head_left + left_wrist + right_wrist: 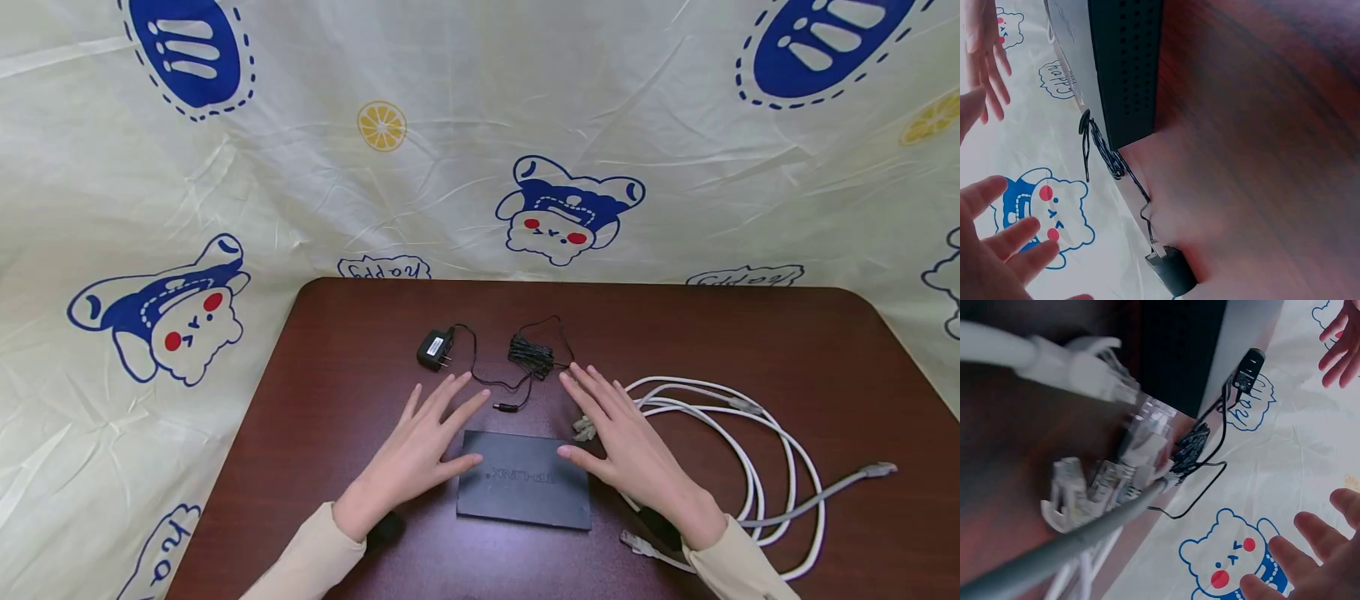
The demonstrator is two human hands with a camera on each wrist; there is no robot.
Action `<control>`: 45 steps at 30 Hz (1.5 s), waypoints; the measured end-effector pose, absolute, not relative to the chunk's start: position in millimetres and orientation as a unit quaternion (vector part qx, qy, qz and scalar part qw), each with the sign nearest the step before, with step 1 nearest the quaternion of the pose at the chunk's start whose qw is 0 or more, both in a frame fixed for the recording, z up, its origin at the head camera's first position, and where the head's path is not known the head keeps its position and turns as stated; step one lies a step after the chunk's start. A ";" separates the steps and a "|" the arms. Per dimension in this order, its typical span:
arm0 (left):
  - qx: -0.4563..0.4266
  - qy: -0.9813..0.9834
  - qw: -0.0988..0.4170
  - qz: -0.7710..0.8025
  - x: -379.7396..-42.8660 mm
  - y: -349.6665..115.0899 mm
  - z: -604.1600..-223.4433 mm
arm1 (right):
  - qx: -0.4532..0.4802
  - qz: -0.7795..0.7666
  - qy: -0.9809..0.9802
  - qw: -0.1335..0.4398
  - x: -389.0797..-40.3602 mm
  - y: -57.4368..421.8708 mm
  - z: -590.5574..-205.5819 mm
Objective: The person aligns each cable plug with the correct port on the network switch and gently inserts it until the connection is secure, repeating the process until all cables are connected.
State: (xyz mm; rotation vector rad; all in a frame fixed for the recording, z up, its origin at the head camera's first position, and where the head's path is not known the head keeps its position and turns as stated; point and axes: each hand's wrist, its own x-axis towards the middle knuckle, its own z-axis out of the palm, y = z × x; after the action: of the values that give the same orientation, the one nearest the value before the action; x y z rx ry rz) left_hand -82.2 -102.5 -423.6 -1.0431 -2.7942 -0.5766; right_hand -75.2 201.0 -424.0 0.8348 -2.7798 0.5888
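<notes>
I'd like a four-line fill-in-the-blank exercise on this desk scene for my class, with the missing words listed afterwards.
1. The lettering on the box reads ____.
2. The left hand and right hand both hold ____.
3. The white coil lies on the person's ____ side.
4. The adapter with the prongs is coloured ____.

Missing words: TP-LINK; nothing; right; black.

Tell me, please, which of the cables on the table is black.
The thin, partly bundled cord joined to the black power adapter, beyond the TP-Link box; the thicker cables looped to the right are white or grey.
</notes>
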 end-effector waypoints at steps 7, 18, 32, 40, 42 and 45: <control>-0.364 -0.912 0.016 -0.188 -76.2 -107.8 -430.3 | 0.269 0.224 -0.936 0.032 -66.2 203.9 -429.9; -0.372 -0.907 -0.062 -0.187 -68.8 -106.9 -439.3 | 0.292 0.229 -0.929 0.010 -52.9 201.1 -443.3; -0.368 -0.906 -0.087 -0.189 -67.7 -103.3 -451.8 | 0.321 0.215 -0.922 -0.011 -48.6 200.4 -450.6; -0.374 -0.901 -0.091 -0.202 -69.0 -102.2 -454.5 | 0.334 0.197 -0.922 -0.010 -46.9 199.3 -454.9; -0.376 -0.900 -0.093 -0.201 -69.7 -101.5 -455.0 | 0.333 0.194 -0.923 -0.012 -46.4 199.1 -455.5; -0.376 -0.900 -0.096 -0.200 -70.3 -100.9 -454.9 | 0.333 0.193 -0.923 -0.015 -45.6 199.0 -455.9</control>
State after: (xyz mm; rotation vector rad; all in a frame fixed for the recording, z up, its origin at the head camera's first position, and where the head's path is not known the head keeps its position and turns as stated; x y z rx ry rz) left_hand -70.3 -100.9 -454.9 -1.2586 -3.0146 -0.6688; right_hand -45.6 199.0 -455.9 1.0560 -2.9263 0.6131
